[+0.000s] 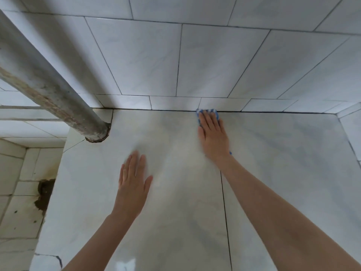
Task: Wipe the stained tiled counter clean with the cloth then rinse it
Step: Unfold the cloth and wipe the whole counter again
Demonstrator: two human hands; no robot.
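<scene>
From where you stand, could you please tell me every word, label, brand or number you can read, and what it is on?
There is no text to read: the cloth shows only a blue and white check, and the counter, wall tiles and pipe carry no writing.

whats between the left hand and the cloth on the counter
In the head view, only bare counter tile, faintly tan-stained, lies between the left hand and the cloth; no object sits there.
</scene>
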